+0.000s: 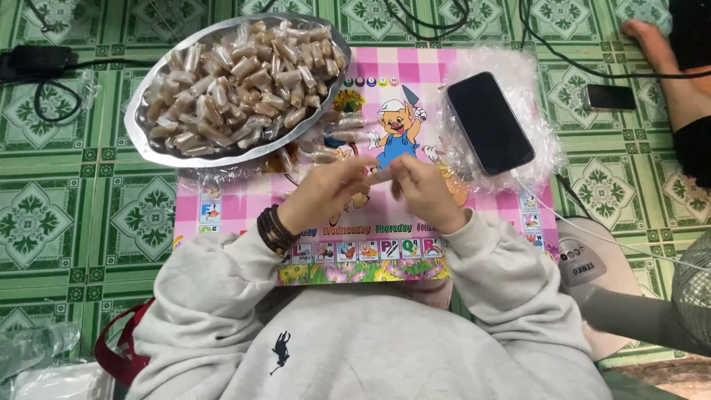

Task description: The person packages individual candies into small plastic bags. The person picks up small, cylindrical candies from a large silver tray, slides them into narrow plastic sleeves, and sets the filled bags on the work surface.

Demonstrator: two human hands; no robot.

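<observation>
A floor point(89, 215) of green patterned tiles is filling almost the whole view, with pale flower shapes repeating in squares. Black cables point(444, 22) are running across the tiles along the top edge, and one more cable point(44, 96) is curling at the upper left beside a black adapter point(33, 58). A small dark phone point(610, 97) is lying on the tiles at the upper right. At the lower right, a white fan base point(592, 263) is standing on the floor. Even, soft light is falling everywhere, giving almost no shadows.
</observation>
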